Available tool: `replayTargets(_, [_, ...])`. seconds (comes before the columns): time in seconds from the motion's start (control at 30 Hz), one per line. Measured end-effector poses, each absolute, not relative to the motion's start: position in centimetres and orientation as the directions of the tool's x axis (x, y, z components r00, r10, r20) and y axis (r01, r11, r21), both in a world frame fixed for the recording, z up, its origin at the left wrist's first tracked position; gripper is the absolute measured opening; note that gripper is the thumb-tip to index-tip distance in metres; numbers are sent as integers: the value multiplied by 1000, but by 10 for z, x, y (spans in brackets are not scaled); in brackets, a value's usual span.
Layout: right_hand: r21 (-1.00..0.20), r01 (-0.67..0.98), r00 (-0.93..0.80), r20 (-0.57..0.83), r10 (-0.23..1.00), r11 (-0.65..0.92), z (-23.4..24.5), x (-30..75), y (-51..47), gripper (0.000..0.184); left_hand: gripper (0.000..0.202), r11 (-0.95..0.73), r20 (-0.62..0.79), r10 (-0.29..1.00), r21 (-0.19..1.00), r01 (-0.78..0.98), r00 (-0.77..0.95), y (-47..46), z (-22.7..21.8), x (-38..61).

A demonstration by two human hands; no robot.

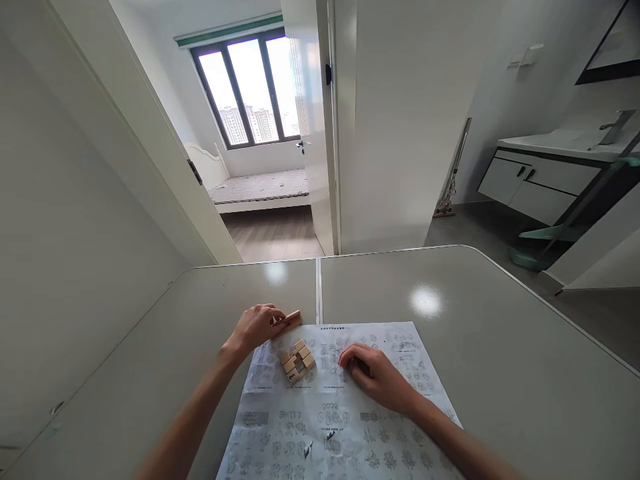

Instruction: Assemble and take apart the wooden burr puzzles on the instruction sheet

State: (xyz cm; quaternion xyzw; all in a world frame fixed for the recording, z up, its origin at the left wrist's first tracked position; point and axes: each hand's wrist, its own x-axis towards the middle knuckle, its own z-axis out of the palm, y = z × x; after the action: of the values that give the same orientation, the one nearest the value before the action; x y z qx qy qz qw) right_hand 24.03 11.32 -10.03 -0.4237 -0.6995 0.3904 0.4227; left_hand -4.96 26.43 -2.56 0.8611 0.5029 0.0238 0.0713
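A small cluster of notched wooden puzzle blocks [297, 361] lies on a printed instruction sheet [340, 413] on the grey table [500, 347]. My left hand [257, 327] is closed on a single wooden bar [291, 321] at the sheet's far left corner, pinching it between thumb and fingers. My right hand [376, 375] rests on the sheet just right of the block cluster with its fingers curled down; whatever lies under them is hidden.
The table has a seam [319, 287] down its middle and rounded far corners. Beyond it an open door [313, 127] leads to a room with a bed and window. A sink cabinet [545, 180] stands at the right.
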Motion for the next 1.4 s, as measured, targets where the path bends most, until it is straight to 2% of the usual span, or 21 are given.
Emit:
replayTargets(0.4, [-913,247,-294,249,923,325,-97,241,112,28,20,-484,-57,870,88,871,490,269,-22,-38])
replayTargets(0.7, [-906,267,-282,253,925,329,-99,241,113,28,21,-464,-106,872,124,877,477,275,-20,-41])
replayTargets(0.87, [-903,261,-279,268,922,341,-99,240,114,27,21,-466,-112,866,175,867,487,279,-20,-44])
replayTargets(1.2, [-906,258,-280,264,923,337,-99,241,113,27,34,-494,-79,843,278,824,532,277,-12,-44])
replayTargets(1.27, [-907,256,-278,263,924,335,-99,241,113,26,37,-494,-72,839,317,809,540,274,-7,-39])
replayTargets(1.4, [-908,256,-274,261,926,331,-99,241,113,25,43,-442,-69,840,488,753,538,262,3,-19])
